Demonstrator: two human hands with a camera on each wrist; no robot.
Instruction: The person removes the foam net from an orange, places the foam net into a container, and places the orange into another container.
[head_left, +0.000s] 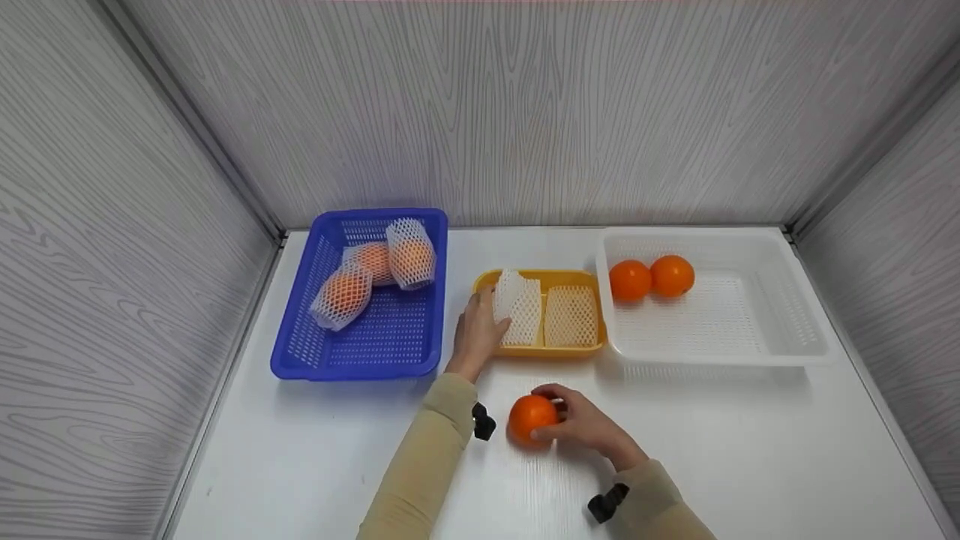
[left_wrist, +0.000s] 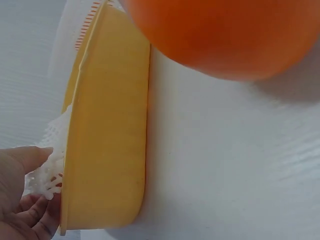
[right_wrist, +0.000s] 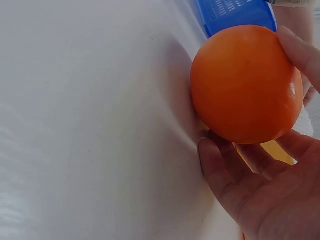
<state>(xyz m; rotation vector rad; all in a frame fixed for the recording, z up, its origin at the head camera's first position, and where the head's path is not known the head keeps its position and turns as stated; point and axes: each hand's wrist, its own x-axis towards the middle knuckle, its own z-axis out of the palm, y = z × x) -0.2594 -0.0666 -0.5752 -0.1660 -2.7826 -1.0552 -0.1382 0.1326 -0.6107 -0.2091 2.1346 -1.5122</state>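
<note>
My left hand [head_left: 478, 330] reaches over the left end of the yellow tray [head_left: 574, 352] and pinches a white foam net sleeve [head_left: 519, 307]. In the left wrist view the thumb and curled fingers are on either side of the foam net sleeve [left_wrist: 50, 172], at the tray's rim. My right hand [head_left: 589, 426] holds an orange [head_left: 532, 420] at the table, in front of the tray. In the right wrist view the thumb lies on one side of the orange [right_wrist: 245, 85] and the fingers curl beneath it. Another foam net sleeve [head_left: 571, 315] lies flat in the tray's right half.
A blue basket [head_left: 375, 367] on the left holds several oranges in foam nets, including one netted orange [head_left: 349, 292]. On the right, touching the yellow tray, a white basket [head_left: 720, 356] holds two bare oranges [head_left: 673, 276]. Wood-grain panels [head_left: 480, 112] enclose the white table [head_left: 300, 465].
</note>
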